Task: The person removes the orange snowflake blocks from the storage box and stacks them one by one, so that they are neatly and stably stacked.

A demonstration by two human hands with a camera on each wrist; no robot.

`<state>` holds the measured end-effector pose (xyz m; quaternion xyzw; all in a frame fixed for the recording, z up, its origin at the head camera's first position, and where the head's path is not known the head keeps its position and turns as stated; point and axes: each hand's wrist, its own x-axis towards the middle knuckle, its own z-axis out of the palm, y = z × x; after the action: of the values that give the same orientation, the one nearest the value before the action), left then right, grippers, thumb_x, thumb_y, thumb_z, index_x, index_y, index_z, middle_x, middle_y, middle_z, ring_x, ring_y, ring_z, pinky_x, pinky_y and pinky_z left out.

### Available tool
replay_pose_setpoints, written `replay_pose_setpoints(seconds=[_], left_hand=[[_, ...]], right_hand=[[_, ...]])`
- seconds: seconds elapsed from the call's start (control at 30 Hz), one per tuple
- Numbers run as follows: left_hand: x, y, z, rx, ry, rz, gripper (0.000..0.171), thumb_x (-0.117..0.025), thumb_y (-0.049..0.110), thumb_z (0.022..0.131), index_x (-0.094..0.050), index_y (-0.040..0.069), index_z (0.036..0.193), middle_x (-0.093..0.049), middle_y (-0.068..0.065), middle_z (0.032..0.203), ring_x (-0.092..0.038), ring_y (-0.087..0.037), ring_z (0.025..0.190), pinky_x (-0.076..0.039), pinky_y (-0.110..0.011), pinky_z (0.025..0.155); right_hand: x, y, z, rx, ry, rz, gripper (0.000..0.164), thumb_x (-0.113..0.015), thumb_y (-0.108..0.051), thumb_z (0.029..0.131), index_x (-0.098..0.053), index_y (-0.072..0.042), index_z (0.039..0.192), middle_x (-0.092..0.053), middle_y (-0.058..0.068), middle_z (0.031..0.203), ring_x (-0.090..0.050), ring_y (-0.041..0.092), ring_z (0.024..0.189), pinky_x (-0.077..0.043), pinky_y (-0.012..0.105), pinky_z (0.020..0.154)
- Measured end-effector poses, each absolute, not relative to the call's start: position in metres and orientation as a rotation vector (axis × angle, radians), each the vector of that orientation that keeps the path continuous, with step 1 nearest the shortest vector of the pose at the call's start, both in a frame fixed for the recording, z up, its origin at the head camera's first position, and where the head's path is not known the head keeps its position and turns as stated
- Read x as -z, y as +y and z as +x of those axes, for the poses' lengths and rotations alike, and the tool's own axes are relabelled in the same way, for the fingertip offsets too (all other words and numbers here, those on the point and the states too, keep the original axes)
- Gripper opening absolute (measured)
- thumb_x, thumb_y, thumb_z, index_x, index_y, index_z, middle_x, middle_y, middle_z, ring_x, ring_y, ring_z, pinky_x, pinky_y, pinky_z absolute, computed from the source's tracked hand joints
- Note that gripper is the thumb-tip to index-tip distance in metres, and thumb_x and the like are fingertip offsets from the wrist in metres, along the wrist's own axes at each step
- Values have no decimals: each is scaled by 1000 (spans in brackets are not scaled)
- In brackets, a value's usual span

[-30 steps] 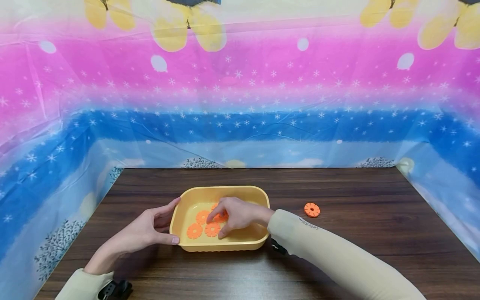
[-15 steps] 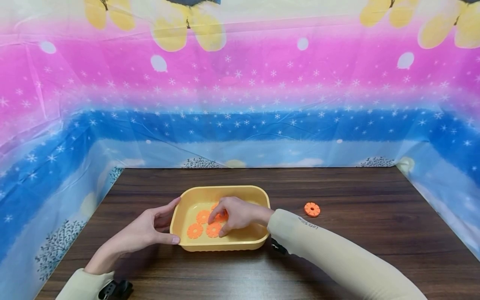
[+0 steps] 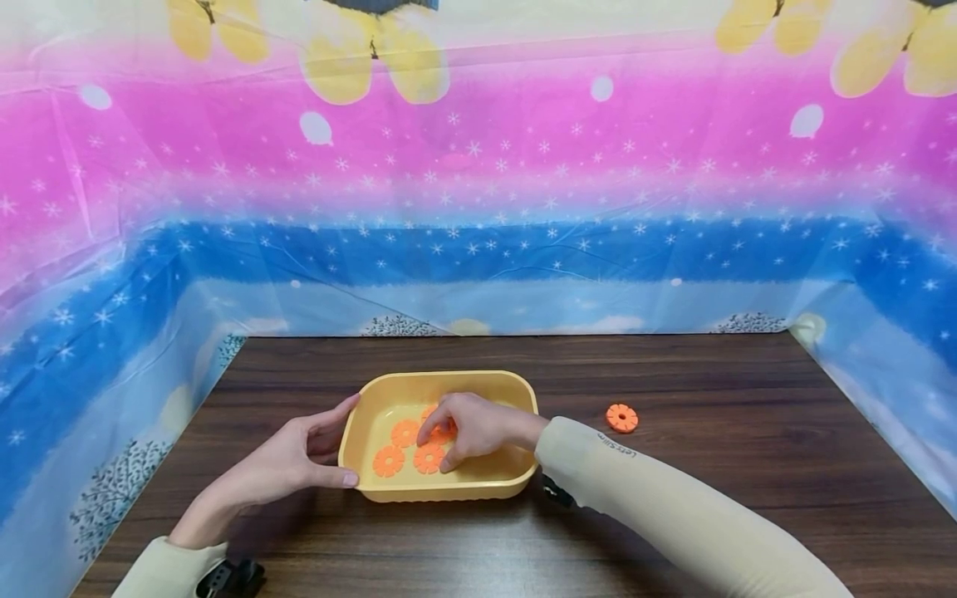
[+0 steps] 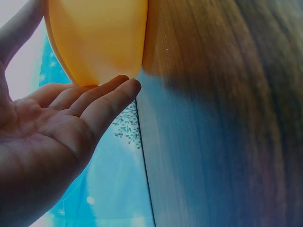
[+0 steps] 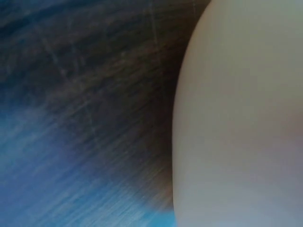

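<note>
As the right hand (image 3: 474, 425), its grip unclear, bends over an orange, notched plastic disc (image 3: 424, 463) inside a yellow plastic tray (image 3: 434, 493), the disc has slid slightly rightward, apparently handled but not yet lifted; the left hand (image 3: 280, 461), fingers extended, steadies one end.

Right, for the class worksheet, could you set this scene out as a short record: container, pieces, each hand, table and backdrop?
Container: yellow tray, upright, on the table
Pieces inside: orange notched discs, some partly hidden
Piece outside: one orange disc, right of the tray
Left hand: thumb and fingers hold the tray's left end
Right hand: inside the tray, over discs; grip unclear
Table: dark brown, wood-grained
Backdrop: pink and blue sheet with snowflakes
</note>
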<state>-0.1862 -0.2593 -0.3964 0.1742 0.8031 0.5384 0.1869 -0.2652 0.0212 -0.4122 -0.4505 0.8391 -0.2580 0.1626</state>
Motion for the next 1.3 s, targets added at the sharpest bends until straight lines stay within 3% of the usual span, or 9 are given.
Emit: replay_pose_setpoints(seconds=[0.43,0.9,1.3], left_hand=[[396,-258,-186,-1523,2263,477,98,-78,12,74,-16,20,150,-27,-9,148,-39,-27,126,-45,-31,91],[396,-259,-185,-1520,2263,510,96,-77,13,76,-16,19,150,-24,-13,149,-37,-31,127,-44,-33,92],[396,-260,-185,-1492,2286,536,96,-77,13,76,-15,17,150,-23,-13,149,-35,-32,128,-44,-35,93]], right_hand=[[412,21,-265,761,2405,-1290,33,-85,-18,65,-70,-20,95,-54,2,84,-43,12,77,-37,19,65],[411,20,-265,854,2349,-1251,39,-85,-9,64,-56,-12,91,-56,2,82,-50,12,74,-43,20,65],[408,21,-264,780,2364,-1220,43,-84,-9,65,-61,-18,99,-57,0,85,-52,13,77,-45,20,65]])
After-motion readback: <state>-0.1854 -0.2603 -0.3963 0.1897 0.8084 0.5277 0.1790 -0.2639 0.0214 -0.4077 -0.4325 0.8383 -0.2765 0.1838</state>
